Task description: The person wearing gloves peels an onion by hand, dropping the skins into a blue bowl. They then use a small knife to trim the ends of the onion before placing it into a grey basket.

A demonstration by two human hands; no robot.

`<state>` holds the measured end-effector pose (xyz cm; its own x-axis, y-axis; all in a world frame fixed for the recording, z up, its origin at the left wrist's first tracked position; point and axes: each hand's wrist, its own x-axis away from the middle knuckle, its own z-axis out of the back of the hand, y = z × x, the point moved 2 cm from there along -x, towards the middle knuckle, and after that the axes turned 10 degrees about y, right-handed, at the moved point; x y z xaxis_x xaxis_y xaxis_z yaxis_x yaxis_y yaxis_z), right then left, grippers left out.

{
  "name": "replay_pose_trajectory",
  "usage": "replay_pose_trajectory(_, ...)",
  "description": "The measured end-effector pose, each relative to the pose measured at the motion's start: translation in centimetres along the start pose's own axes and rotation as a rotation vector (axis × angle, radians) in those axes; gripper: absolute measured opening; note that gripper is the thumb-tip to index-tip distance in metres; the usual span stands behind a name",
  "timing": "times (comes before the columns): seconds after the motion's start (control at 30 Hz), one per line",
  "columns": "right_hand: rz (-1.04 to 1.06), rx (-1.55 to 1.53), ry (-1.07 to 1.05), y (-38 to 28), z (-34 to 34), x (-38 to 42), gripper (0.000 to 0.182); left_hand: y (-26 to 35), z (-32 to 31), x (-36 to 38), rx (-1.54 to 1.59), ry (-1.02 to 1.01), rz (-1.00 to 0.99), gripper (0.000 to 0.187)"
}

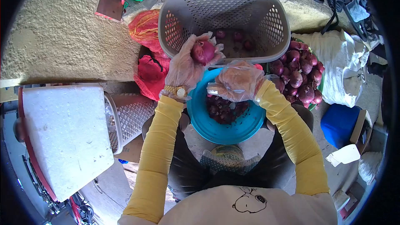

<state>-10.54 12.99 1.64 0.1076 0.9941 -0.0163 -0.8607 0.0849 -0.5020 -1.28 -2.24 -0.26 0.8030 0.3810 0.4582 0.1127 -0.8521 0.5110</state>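
A purple-red onion [203, 52] rests in my left hand [188, 63], which wears a clear plastic glove and is raised at the near rim of a grey perforated basket [225, 0]. A few onions [238, 36] lie on the basket's floor. My right hand [238, 81], gloved too, is over the blue basin [200, 121] with its fingers curled; what they hold, if anything, is hidden. Dark red onion skins [225, 110] lie in the basin. To the right, many onions [296, 79] are heaped in a green-rimmed container.
Red mesh sacks [149, 73] are left of the basket. A white foam box lid [66, 137] and a second perforated basket [133, 114] stand at the left. On the right are a white sack [337, 66] and a blue container [339, 125].
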Motion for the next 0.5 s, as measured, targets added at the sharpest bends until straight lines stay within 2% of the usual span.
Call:
replay_pose_trajectory(0.1, -0.008, -0.044, 0.005, 0.1, 0.0, 0.1, 0.066, 0.2, -0.1, -0.2, -0.005, 0.046, -0.048, 0.049)
replay_pose_trajectory(0.27, 0.071, -0.015, 0.101, 0.0, 0.8, 0.3, 0.067, 0.4, -0.6, 0.1, 0.071, 0.041, 0.060, 0.048)
replay_pose_trajectory(0.33, -0.013, -0.107, 0.137, 0.1, 1.3, -0.2, 0.070, 0.3, -1.0, 0.5, 0.064, 0.025, 0.080, 0.047)
replay_pose_trajectory(0.5, -0.104, -0.052, 0.215, 0.5, 2.6, 0.0, 0.074, -0.2, -0.4, 0.2, 0.150, -0.064, 0.150, 0.042)
